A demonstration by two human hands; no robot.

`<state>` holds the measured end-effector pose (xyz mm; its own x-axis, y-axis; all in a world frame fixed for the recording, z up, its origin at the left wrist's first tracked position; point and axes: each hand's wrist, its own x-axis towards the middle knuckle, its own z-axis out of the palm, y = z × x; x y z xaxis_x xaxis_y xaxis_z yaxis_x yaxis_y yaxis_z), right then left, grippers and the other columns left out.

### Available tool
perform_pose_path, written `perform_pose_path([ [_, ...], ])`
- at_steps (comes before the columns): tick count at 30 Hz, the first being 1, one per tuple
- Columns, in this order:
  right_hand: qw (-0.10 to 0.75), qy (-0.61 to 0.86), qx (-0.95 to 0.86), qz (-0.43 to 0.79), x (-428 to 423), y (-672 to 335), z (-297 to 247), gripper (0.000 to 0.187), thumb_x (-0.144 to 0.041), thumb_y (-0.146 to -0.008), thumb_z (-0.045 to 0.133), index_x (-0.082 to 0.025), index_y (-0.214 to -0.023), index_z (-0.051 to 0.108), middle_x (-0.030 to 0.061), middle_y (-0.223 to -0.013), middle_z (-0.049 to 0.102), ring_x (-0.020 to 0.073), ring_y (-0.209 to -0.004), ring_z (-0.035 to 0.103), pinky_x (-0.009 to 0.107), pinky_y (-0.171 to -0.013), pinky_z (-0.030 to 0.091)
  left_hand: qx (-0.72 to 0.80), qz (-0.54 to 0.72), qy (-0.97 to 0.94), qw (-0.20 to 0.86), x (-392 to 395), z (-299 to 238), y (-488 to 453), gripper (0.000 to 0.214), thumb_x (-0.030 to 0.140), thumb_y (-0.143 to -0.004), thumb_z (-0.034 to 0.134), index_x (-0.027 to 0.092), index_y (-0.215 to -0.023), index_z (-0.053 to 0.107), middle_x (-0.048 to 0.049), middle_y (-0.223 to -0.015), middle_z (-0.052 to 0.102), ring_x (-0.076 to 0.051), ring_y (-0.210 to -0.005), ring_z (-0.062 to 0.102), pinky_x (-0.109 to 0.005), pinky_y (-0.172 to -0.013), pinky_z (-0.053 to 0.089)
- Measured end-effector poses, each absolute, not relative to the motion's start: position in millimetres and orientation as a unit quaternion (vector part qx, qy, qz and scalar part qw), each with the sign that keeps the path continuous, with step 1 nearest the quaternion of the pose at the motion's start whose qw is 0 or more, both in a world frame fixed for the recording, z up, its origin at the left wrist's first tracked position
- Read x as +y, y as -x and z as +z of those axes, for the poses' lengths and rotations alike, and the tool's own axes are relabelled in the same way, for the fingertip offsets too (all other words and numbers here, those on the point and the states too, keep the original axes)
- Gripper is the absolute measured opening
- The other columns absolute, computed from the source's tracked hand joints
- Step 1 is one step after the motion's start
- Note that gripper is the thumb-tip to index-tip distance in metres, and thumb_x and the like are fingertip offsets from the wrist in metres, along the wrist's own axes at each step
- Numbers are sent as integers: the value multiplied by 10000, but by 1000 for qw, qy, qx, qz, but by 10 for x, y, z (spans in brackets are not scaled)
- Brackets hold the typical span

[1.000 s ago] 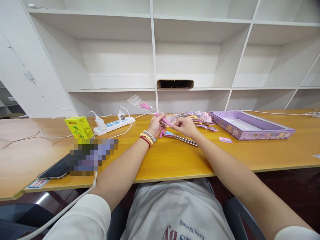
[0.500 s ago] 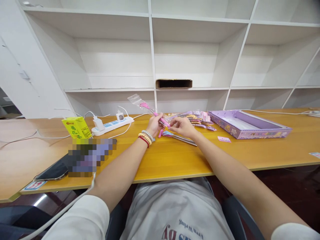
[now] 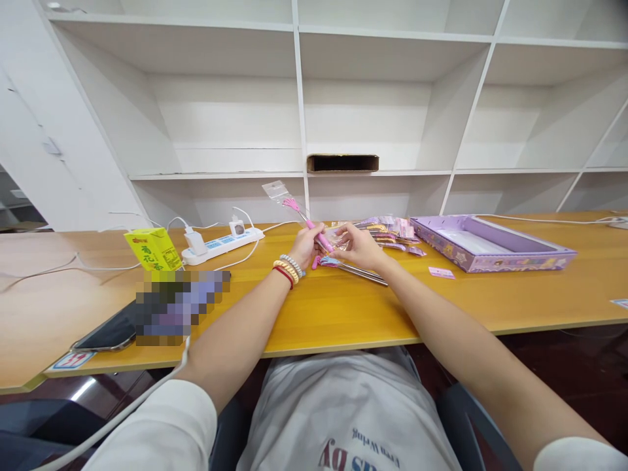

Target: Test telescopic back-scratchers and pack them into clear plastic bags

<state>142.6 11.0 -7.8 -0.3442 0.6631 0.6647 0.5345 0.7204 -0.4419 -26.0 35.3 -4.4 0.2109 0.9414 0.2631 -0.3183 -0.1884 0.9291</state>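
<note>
Packets (image 3: 390,230) between right hand (image 3: 360,246) and tray (image 3: 520,263)

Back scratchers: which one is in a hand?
The pink-headed, pink-handled metal scratcher, raised in the left hand; the blue-headed scratcher lies on the yellow wooden table.

Our wooden table (image 3: 324,327) carries a yellow drink carton (image 3: 154,248), a phone (image 3: 108,332), a power strip (image 3: 224,246), metal sticks (image 3: 362,272), a pile of packets (image 3: 392,230), a pink card (image 3: 441,273) and a purple box (image 3: 520,263); on our white shelf (image 3: 417,173) we see a cardboard box (image 3: 343,156)
</note>
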Motion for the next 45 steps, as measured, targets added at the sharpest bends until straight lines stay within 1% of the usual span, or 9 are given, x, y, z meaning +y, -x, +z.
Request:
perform_pose_path([
  [4, 427, 367, -824, 63, 124, -1430, -89, 493, -446, -650, 721, -185, -1019, 525, 35, -799, 655, 171, -743, 608, 270, -676, 416, 296, 553, -540, 562, 353, -55, 253, 289, 424, -725, 629, 155, -704, 525, -7, -462, 559, -117, -362, 505, -212, -381, 369],
  [9, 430, 383, -817, 29, 124, -1428, -84, 461, -462, -662, 705, -179, -998, 566, 25, -731, 635, 150, -678, 574, 247, -628, 386, 302, 550, -545, 556, 351, -54, 250, 285, 425, -735, 620, 155, -712, 533, -6, -467, 557, -113, -357, 500, -208, -370, 354],
  [18, 418, 382, -824, 25, 128, -1431, -90, 435, -454, -646, 718, -171, -950, 591, 5, -655, 609, 129, -592, 532, 236, -598, 364, 313, 548, -554, 543, 281, -28, 224, 287, 416, -732, 625, 154, -673, 521, 1, -461, 541, -113, -360, 495, -214, -364, 358],
  [28, 424, 389, -817, 27, 157, -1432, -98, 489, -450, -662, 714, -180, -1042, 566, -9, -639, 605, 129, -593, 540, 234, -606, 366, 310, 545, -555, 546, 334, -52, 243, 288, 418, -749, 609, 146, -680, 541, -17, -478, 563, -115, -364, 502, -215, -364, 348],
  [32, 429, 407, -806, 8, 172, -1435, -102, 446, -478, -679, 692, -180, -994, 586, -29, -574, 559, 116, -547, 500, 222, -570, 338, 313, 532, -566, 546, 355, -71, 246, 273, 406, -756, 596, 145, -700, 538, -9, -497, 572, -109, -367, 506, -212, -368, 365],
  [36, 429, 409, -806, -12, 177, -1440, -104, 391, -468, -686, 685, -177, -935, 608, -28, -571, 556, 107, -531, 478, 218, -566, 325, 318, 522, -574, 545, 367, -94, 238, 254, 391, -764, 588, 147, -715, 533, 8, -485, 551, -104, -365, 505, -206, -365, 370],
  [45, 431, 425, -796, -19, 160, -1435, -98, 392, -459, -644, 713, -176, -900, 625, -17, -585, 569, 108, -535, 483, 218, -564, 325, 328, 512, -588, 533, 352, -96, 230, 270, 404, -761, 593, 149, -709, 520, 10, -480, 547, -95, -354, 494, -194, -350, 355],
])
